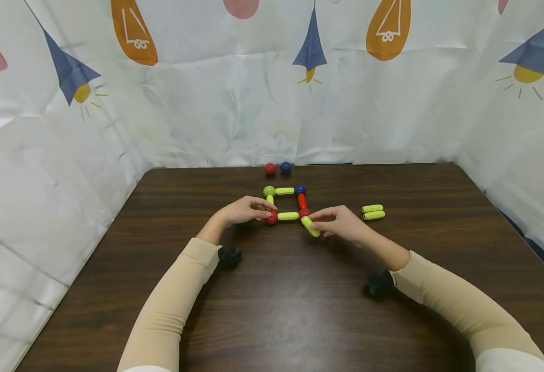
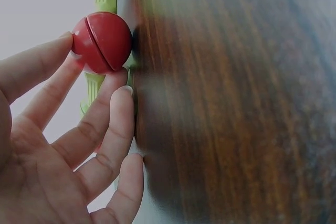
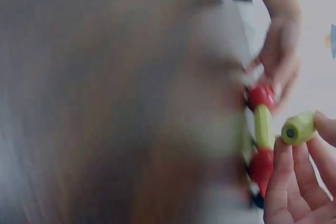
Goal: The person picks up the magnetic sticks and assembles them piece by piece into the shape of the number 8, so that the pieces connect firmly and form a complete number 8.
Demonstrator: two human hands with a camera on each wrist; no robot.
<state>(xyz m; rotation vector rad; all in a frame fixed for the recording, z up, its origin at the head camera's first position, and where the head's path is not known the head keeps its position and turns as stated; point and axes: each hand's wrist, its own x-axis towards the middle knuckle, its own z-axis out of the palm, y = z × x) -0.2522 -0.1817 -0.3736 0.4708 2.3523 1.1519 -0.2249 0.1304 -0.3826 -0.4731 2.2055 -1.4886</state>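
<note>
Nearest the right-wrist camera, the right hand [image 1: 341,224] pinches a yellow-green rod [image 3: 299,128] beside the square frame's [image 1: 288,216] near-right red ball [image 1: 304,212]; the left hand [image 1: 244,211] grips the near-left red ball [image 1: 271,217]. Joining seems in hand, calling for careful alignment. Dark wood-grain desk [image 1: 272,310]; lamp-printed white sheeting [image 1: 197,119] around.

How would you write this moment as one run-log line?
left hand: pinches near-left red ball of ball-and-rod frame | right hand: holds yellow-green rod | two loose rods: on table

Soft light, pale glare on tabletop [image 1: 272,302], heavy blur there in right wrist view
</note>
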